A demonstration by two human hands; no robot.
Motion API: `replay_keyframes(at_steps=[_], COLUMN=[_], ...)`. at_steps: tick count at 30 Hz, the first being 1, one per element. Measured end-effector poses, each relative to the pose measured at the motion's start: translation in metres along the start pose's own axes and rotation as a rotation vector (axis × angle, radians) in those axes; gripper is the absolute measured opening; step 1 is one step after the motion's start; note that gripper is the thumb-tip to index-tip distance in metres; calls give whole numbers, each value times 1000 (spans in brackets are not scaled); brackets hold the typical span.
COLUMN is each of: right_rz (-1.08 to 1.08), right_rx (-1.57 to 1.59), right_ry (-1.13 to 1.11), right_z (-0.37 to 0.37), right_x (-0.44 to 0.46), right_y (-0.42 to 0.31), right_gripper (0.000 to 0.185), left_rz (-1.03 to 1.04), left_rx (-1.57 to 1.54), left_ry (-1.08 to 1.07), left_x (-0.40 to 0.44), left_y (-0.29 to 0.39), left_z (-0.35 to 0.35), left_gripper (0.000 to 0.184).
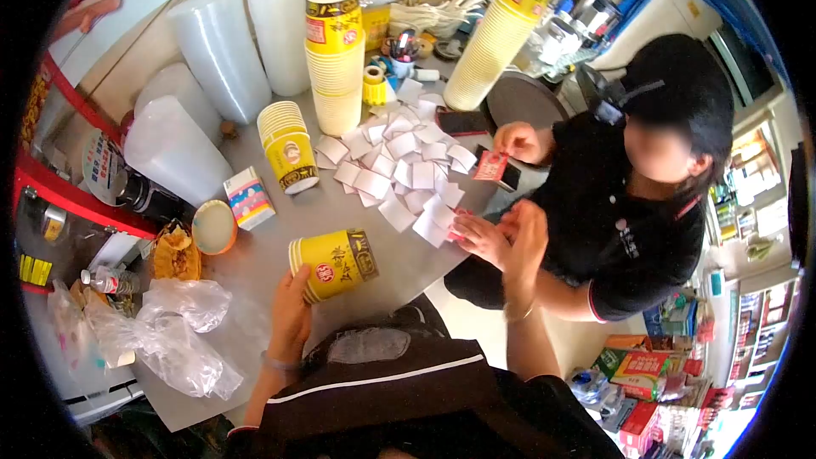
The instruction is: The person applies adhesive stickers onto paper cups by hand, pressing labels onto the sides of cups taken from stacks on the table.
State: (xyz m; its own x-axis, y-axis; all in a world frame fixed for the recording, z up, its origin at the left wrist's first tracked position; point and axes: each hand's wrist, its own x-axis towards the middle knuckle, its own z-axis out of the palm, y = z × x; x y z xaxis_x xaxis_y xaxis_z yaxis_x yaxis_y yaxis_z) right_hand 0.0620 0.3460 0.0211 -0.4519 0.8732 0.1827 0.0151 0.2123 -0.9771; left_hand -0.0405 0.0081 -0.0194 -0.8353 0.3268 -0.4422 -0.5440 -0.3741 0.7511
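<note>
My left hand [291,310] grips a short stack of yellow paper cups [336,264], tilted on its side over the table's front edge. My right hand [525,234] is at the right, its fingers bent together beside a co-worker's hand [483,240]; whatever they hold is hidden. A red label shows partly under that co-worker's hand. The co-worker's other hand [520,143] holds a red label [490,166]. Between the cups and the co-worker lies a loose pile of white paper pieces [399,157].
Tall cup stacks [336,68] [493,42] stand behind the pile, and a shorter stack [287,149] leans left of it. Wrapped lids [223,51], an orange-rimmed cup [214,228] and plastic bags [183,331] are at the left. A co-worker [629,195] sits at the right.
</note>
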Motion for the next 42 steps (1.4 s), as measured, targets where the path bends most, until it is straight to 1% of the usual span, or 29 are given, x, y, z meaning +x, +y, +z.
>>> replay_keyframes(at_steps=[1, 2, 4, 7, 10, 11, 12, 14, 15, 17, 18, 20, 21, 22, 23, 25, 26, 29, 32, 35, 38, 41, 42], right_rz=[44, 74, 223, 403, 373, 601, 827, 885, 710, 696, 673, 620, 593, 533, 470, 351, 336, 359, 320, 232, 167, 77, 38], right_rx=[-11, -53, -192, -103, 89, 349, 612, 905, 903, 998, 1125, 835, 689, 391, 367, 316, 210, 123, 71, 9, -52, -81, -85], right_ry=[-2, -67, -181, -335, -364, -685, -1005, -936, -554, -622, -759, -778, -785, -725, -762, -832, -824, -918, -934, -943, -945, -937, -933], right_z=[-5, -12, -13, -7, 0, -3, -9, 6, 35, 55, 65, 68, 70, 75, 76, 74, 76, 77, 75, 74, 75, 77, 77], right_x=[8, 23, 43, 57, 51, 50, 48, 4, -39, -71, -78, -91, -98, -108, -112, -122, -124, -125, -124, -124, -127, -130, -130], right_y=[-23, -26, -31, -15, 13, 24, 35, 26, 3, -21, -22, -24, -27, -55, -55, -52, -49, -32, -36, -35, -39, -35, -33], right_gripper=[32, 38, 42, 34, 25, 22, 20, 19, 20, 17, 14, 18, 21, 17, 17, 17, 16, 16, 16, 14, 12, 13, 13], left_rz=[-28, -54, -15, 20, 55, 69, 55, 17, 19, 8, -2, -14, 0, 14, 26, 16, 11, -39, -142, -189, -219, -225, -202], left_rx=[27, 55, 91, 166, 162, 148, 265, 506, 538, 596, 569, 514, 544, 570, 594, 533, 502, 449, 720, 532, 567, 373, 378], left_ry=[-25, -43, -124, -172, -207, -222, -261, -343, -388, -480, -492, -519, -498, -473, -445, -433, -430, -463, -233, -252, -273, -296, -304], left_x=[0, -1, -3, -16, -27, -32, -38, -49, -52, -62, -66, -68, -67, -63, -60, -56, -55, -54, -55, -61, -62, -59, -60], left_y=[-5, -10, -15, -12, -6, -2, 5, 22, 24, 22, 21, 20, 15, 6, -1, -11, -13, -14, -10, -1, 10, -2, -1], left_z=[2, 4, 10, 7, 7, 7, 8, 9, 8, 3, 3, 6, 4, 0, -3, -8, -10, -9, -4, 3, 11, 4, 6], left_gripper=[31, 31, 31, 30, 30, 30, 31, 33, 34, 36, 34, 32, 32, 32, 32, 31, 31, 32, 35, 39, 37, 32, 31])
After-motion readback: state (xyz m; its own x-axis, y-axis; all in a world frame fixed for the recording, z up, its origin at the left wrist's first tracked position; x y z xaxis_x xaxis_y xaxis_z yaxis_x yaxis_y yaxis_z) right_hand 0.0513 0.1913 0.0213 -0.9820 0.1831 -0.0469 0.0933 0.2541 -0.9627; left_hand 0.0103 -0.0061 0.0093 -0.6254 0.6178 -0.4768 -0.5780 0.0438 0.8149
